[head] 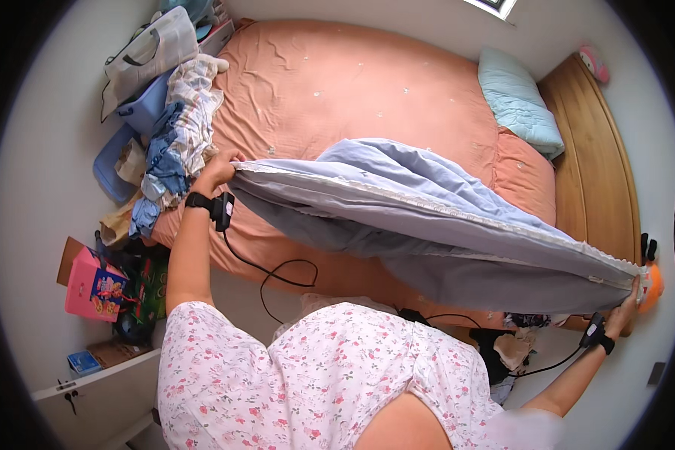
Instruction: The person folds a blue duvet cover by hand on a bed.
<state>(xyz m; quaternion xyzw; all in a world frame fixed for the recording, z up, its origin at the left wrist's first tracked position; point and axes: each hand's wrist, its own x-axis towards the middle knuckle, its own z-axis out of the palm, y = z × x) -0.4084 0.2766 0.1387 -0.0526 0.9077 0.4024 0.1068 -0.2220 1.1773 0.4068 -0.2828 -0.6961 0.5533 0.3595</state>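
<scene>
A large blue-grey cloth with white lace trim [405, 225] stretches slantwise across my view, above the near side of the bed. My left hand [223, 167] grips its left end near a pile of clothes. At the far right, my right hand [626, 309] holds the other end close to the wooden headboard. The lace edge runs between the two hands, and the fabric hangs in folds, its upper part lying over the orange bedsheet [360, 84]. Each wrist wears a black strap with a small cabled device.
A light blue quilted pillow [520, 101] lies by the wooden headboard [590, 152]. Clothes [171, 140] are heaped along the bed's left edge, beside a blue storage bin [149, 107]. A pink box [95, 287] stands at lower left, above a white door [107, 405]. Black cables hang from the wrist devices.
</scene>
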